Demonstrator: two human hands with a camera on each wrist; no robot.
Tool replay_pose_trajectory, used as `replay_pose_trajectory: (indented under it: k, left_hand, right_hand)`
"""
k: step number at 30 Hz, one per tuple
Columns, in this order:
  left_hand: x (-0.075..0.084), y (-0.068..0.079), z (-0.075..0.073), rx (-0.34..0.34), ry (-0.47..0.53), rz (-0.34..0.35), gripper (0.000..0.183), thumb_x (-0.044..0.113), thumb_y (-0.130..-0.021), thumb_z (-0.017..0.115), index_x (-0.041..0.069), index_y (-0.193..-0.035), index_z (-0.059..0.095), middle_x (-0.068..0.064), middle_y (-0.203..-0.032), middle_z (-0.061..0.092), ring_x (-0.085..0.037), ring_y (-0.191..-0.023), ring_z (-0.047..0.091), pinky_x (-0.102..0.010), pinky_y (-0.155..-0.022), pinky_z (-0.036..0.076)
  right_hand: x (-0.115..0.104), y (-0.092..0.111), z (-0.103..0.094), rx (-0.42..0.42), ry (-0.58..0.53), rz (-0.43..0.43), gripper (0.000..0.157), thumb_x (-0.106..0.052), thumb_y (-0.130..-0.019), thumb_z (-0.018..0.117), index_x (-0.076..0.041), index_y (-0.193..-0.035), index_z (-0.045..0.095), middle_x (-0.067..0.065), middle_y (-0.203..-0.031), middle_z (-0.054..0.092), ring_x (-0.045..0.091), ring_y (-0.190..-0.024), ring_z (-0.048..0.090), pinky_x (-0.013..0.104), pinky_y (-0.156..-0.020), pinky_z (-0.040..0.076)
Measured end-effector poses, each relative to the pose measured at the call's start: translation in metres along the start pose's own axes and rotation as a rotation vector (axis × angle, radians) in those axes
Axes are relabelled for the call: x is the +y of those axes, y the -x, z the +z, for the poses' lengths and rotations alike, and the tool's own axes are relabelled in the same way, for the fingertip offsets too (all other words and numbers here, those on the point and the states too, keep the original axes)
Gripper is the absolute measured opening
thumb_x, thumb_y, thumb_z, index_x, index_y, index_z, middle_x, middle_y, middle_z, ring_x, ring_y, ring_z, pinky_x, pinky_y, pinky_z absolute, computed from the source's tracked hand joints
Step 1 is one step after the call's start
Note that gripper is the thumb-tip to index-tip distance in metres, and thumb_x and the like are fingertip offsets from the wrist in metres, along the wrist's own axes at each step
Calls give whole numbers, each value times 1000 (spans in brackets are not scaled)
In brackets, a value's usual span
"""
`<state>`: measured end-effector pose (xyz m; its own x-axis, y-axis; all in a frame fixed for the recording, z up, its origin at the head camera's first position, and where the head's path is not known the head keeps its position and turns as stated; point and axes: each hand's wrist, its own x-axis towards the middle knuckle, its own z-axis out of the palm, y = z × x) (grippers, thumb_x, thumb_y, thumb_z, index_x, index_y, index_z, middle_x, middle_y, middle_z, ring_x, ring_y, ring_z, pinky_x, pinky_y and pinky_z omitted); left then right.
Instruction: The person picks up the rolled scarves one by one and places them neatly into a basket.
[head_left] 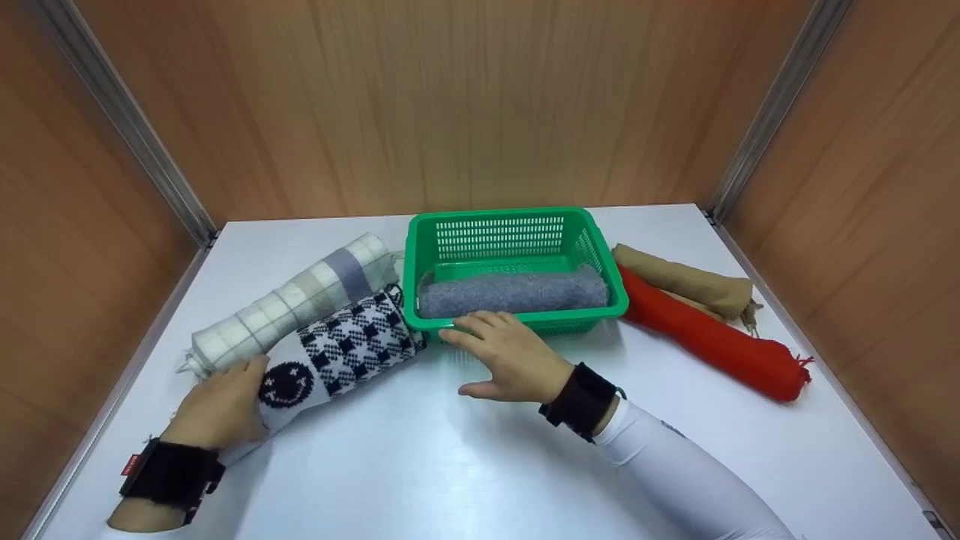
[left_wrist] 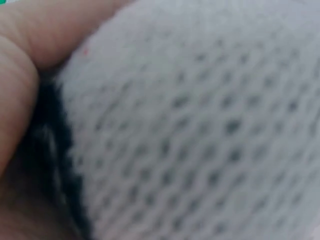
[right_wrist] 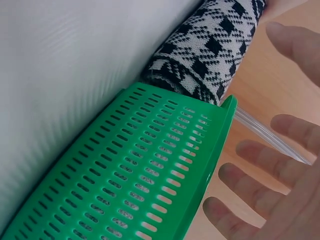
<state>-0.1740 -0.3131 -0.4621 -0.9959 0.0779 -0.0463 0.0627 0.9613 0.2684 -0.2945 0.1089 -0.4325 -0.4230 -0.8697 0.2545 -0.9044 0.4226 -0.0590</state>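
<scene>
Two sleeves (head_left: 690,469), one basket (head_left: 499,216) — five cloth rolls (head_left: 356,349)

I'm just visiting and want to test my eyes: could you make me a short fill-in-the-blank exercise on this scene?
1. The left hand grips the black-and-white roll, which bears a black smiling ____.
2. The basket that holds the grey roll is coloured ____.
3. The roll lying beside the tan roll is coloured ____.

Missing words: face; green; red.
</scene>
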Motion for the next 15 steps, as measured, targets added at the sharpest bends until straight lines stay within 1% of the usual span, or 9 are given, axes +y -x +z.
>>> replay_pose_trajectory:
  k: [4,9,12,15]
  left_hand:
    - [-3,2,0,0,-25,9,106,2,-57,94,-14,-150,46,-42,-141,58,-66,-126,57,-79,-101,49]
    - [-9,3,0,18,-62,32,102,-1,-58,92,-10,-151,51,-40,-143,59,-66,-129,55,-82,-101,46]
    - [-13,4,0,25,-72,52,102,0,-57,93,-8,-151,52,-38,-142,60,-65,-129,55,-82,-101,46]
    - [-14,4,1,17,-77,71,104,0,-57,93,-7,-152,51,-38,-145,59,-65,-133,54,-82,-105,43]
  right_hand:
    - [-3,-3,2,-4,-3,-2,82,-52,-92,86,-18,-159,54,11,-154,61,34,-142,58,55,-116,51]
    - [-6,-7,4,-8,10,-11,82,-52,-92,85,-18,-159,53,11,-154,61,33,-143,58,54,-117,50]
    - [-8,-9,4,-7,19,-20,82,-53,-92,85,-18,-159,54,11,-153,61,33,-142,58,53,-117,51]
    - [-11,-11,5,1,14,-33,83,-53,-91,86,-17,-159,54,11,-152,62,32,-142,58,53,-117,51]
